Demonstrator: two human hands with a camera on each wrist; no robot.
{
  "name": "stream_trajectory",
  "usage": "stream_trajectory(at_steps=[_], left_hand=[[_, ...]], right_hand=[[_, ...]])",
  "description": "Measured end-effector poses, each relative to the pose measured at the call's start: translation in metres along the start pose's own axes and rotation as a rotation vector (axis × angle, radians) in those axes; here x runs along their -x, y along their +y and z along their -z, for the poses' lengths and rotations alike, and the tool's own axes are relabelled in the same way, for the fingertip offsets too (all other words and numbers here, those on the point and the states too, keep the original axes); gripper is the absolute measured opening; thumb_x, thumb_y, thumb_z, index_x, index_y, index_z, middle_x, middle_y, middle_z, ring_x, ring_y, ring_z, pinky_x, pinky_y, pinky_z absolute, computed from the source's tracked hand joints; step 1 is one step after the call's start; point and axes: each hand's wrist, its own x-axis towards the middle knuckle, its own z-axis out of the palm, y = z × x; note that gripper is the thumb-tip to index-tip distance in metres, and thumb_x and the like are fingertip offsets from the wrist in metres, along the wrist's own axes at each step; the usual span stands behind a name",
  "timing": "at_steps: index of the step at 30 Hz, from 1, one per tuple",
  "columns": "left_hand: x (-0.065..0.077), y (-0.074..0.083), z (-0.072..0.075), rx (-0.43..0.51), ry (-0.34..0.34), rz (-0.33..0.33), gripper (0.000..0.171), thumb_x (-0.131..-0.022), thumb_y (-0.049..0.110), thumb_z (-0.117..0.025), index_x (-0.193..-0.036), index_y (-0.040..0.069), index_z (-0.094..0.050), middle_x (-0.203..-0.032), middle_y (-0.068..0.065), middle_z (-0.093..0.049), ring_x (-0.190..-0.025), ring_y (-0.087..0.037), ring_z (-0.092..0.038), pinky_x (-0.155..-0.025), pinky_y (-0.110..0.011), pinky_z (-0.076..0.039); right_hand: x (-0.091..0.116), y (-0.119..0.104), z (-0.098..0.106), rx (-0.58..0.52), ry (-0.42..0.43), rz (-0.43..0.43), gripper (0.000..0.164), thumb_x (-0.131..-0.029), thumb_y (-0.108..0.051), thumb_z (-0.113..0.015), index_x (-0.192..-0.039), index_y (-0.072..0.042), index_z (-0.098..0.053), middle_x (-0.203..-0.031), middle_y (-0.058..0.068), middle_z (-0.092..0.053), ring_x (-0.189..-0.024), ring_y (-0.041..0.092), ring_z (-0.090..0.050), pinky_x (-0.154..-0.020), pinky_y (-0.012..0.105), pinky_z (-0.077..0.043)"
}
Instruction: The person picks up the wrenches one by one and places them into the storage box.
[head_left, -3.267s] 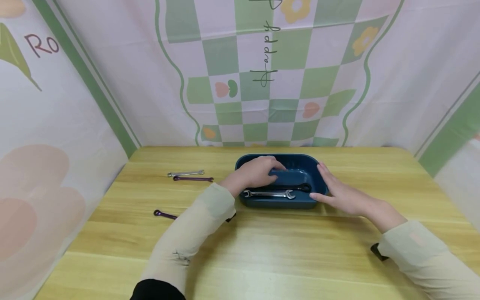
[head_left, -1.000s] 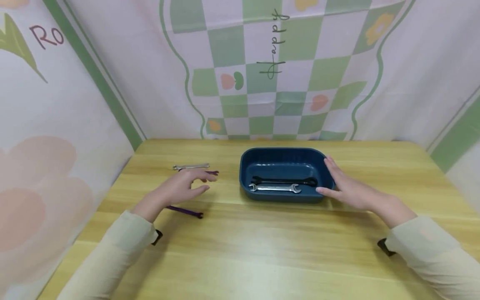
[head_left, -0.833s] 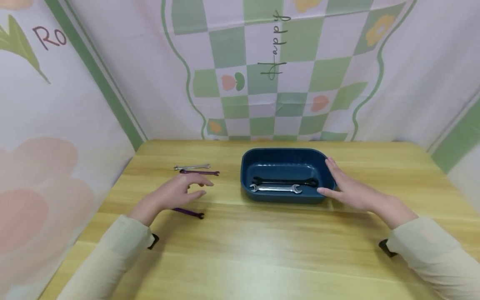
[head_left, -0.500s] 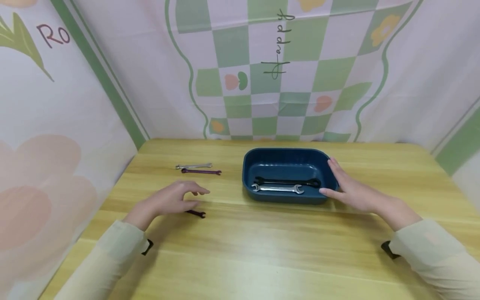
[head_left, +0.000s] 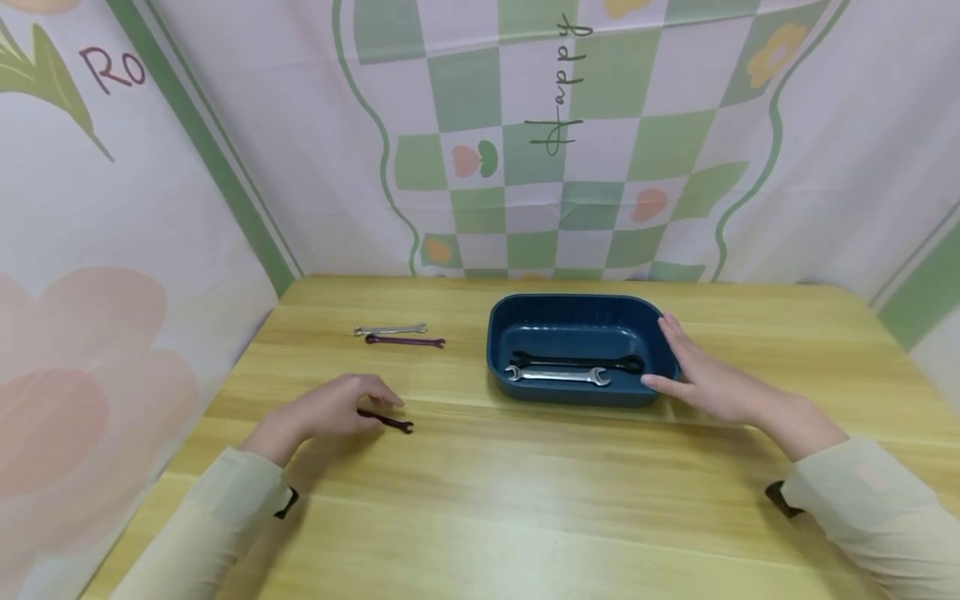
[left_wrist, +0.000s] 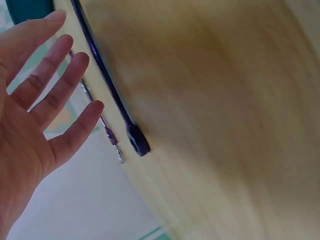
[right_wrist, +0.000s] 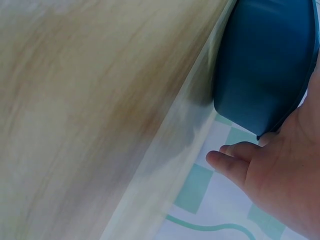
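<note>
My left hand (head_left: 330,407) hovers over a dark purple wrench (head_left: 396,422) lying on the table, its near half hidden under the hand. In the left wrist view that wrench (left_wrist: 107,75) lies on the wood beside the hand (left_wrist: 30,115), whose fingers are spread and hold nothing. My right hand (head_left: 708,379) rests against the right end of a dark blue plastic box (head_left: 577,395), thumb at the front corner and fingers along the rim. Inside the box lie a black wrench (head_left: 577,362) and, in front of it, a silver open-ended wrench (head_left: 558,376).
Further back on the left, a small silver wrench (head_left: 390,330) and a purple wrench (head_left: 405,341) lie side by side on the wooden table (head_left: 510,500). A patterned cloth (head_left: 480,225) hangs behind the table's back edge, and more cloth hangs at the sides.
My left hand has come out of the box, passed left near the rear purple wrench, then moved toward me to the nearer one. The right hand stays at the box's end.
</note>
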Motion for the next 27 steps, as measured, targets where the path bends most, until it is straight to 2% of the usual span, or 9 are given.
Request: stream_trajectory(at_steps=[7,13,16,20,27], left_hand=[[-0.001,-0.009,-0.002,-0.019,-0.004,-0.041,0.030,-0.088,-0.001,-0.077,-0.117,0.007,-0.076,-0.111,-0.001,-0.071,-0.101,-0.019,-0.067,-0.090,-0.039,-0.056],[0.000,-0.012,-0.003,-0.016,-0.021,-0.025,0.029,-0.090,-0.004,-0.074,-0.115,0.011,-0.078,-0.107,0.004,-0.070,-0.100,-0.016,-0.065,-0.090,-0.037,-0.055],[0.000,-0.013,-0.004,-0.026,-0.012,-0.046,0.030,-0.089,-0.006,-0.073,-0.114,0.011,-0.079,-0.106,0.004,-0.070,-0.100,-0.017,-0.065,-0.090,-0.037,-0.056],[0.000,-0.016,-0.004,-0.029,-0.005,-0.067,0.033,-0.089,-0.010,-0.070,-0.113,0.010,-0.079,-0.106,0.002,-0.071,-0.100,-0.018,-0.066,-0.089,-0.039,-0.056],[0.001,-0.019,-0.004,-0.014,-0.023,-0.058,0.041,-0.085,-0.018,-0.064,-0.114,0.008,-0.079,-0.104,0.002,-0.069,-0.099,-0.019,-0.065,-0.089,-0.038,-0.056]], right_hand=[[0.001,0.000,0.001,-0.002,-0.001,-0.006,0.102,-0.105,-0.045,-0.055,-0.159,-0.008,0.022,-0.164,0.015,0.029,-0.147,0.058,0.001,-0.111,0.074,-0.013],[0.001,0.001,0.001,-0.007,-0.001,0.000,0.102,-0.105,-0.045,-0.055,-0.159,-0.008,0.022,-0.164,0.015,0.029,-0.146,0.059,-0.003,-0.111,0.075,-0.014],[0.001,0.002,0.001,0.002,0.003,0.003,0.101,-0.105,-0.045,-0.055,-0.159,-0.009,0.022,-0.164,0.015,0.029,-0.144,0.061,-0.008,-0.110,0.075,-0.017],[0.001,0.002,0.001,0.001,0.005,0.004,0.101,-0.105,-0.045,-0.055,-0.160,-0.008,0.022,-0.164,0.015,0.029,-0.145,0.061,-0.006,-0.110,0.075,-0.015],[0.000,0.001,0.002,-0.002,0.003,0.003,0.101,-0.105,-0.045,-0.055,-0.160,-0.007,0.021,-0.164,0.016,0.028,-0.146,0.060,-0.003,-0.111,0.075,-0.013]])
